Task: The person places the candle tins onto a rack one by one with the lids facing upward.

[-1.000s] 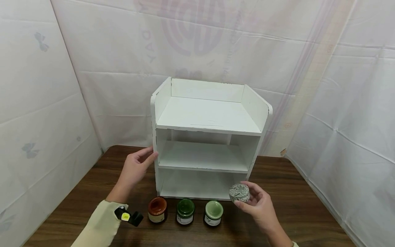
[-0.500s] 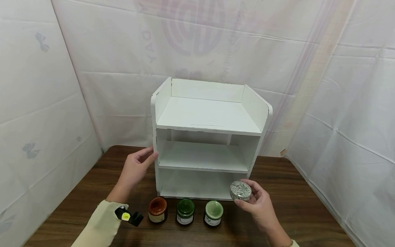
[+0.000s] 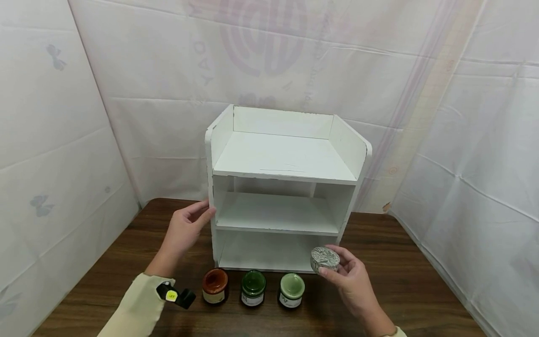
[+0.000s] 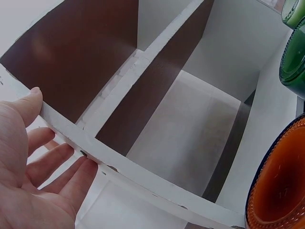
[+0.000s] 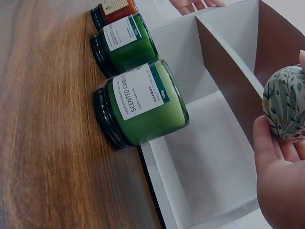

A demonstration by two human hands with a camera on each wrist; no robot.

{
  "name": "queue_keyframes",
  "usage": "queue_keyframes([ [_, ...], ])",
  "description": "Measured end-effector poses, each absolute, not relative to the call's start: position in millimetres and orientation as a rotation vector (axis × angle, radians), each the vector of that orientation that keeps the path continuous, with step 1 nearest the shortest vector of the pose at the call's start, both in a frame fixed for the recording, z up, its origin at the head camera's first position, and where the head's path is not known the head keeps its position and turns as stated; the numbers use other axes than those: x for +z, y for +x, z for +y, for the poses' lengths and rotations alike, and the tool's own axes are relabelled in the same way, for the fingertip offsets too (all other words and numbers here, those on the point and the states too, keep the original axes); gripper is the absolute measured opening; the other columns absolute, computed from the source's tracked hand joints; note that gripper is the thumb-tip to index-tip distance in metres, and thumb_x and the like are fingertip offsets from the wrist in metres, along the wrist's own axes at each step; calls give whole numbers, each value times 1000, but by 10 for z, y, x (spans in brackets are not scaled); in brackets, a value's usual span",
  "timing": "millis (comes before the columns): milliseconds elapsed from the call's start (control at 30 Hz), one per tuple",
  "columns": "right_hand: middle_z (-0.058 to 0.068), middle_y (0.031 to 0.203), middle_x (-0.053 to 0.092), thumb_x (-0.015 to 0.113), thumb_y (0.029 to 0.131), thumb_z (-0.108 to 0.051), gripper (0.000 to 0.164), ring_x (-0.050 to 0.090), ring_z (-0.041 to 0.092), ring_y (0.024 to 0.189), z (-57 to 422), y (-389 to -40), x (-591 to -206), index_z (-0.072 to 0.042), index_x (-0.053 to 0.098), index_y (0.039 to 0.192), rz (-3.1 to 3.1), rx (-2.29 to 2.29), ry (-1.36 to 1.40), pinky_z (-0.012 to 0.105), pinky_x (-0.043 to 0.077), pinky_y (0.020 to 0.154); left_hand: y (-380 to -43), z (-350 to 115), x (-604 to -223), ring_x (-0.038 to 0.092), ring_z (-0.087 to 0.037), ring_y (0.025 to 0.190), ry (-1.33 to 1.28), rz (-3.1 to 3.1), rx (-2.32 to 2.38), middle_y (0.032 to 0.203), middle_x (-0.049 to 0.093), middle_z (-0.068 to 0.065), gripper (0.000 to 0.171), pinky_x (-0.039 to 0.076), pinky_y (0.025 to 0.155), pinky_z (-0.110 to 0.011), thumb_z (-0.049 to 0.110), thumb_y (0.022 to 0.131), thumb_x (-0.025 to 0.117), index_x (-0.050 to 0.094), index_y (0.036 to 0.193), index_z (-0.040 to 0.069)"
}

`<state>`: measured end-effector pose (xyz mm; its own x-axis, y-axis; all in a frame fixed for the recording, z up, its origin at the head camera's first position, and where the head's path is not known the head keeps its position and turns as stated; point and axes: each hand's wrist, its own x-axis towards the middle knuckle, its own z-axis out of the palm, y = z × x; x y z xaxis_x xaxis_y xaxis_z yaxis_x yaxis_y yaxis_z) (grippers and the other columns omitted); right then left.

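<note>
My left hand (image 3: 185, 229) holds the left side panel of a small white shelf unit (image 3: 286, 159). Its thumb lies on the front edge and its fingers on the outer face, as the left wrist view (image 4: 52, 162) shows up close. In front of the unit's lower right corner, my right hand (image 3: 353, 278) grips a round leaf-patterned tin (image 3: 325, 258) between thumb and fingers, raised above the table. The right wrist view shows green leaves on the tin (image 5: 286, 102), cut off by the frame edge.
Along the unit's front stand three glass scented-candle jars, black lids down: an amber one (image 3: 214, 283), a dark green one (image 3: 253, 285) and a light green one (image 3: 291, 288). The dark wooden table (image 3: 404, 271) is bounded by white cloth walls (image 3: 160, 140).
The tin has shifted slightly and turned in my right hand, its top now lying flatter to the head view. My left hand, the shelf and the jars have stayed put.
</note>
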<state>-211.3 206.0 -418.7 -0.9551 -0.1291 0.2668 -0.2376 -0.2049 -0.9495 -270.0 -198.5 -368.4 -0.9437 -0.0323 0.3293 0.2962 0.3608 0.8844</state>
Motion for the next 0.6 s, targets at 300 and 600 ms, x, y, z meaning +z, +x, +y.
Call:
queue_keyframes([
  [300,6,118,67,64,88,15,46,69,13,106,2057,-2109,-4202,4,55,132,-1856,2420,540,23,58,89,-2708,-1987,-3697,58,9,109,-248,-2326,-1612,142,63,-14,59,48,89,-8,43,101,65,57,146,6],
  [600,1,120,72,69,84,17,52,70,13,107,2058,-2141,-4206,8,54,133,-1886,2357,655,23,58,88,-2692,-1986,-3680,59,5,112,-255,-2325,-1604,142,63,-16,58,47,89,-8,42,101,64,57,145,5],
])
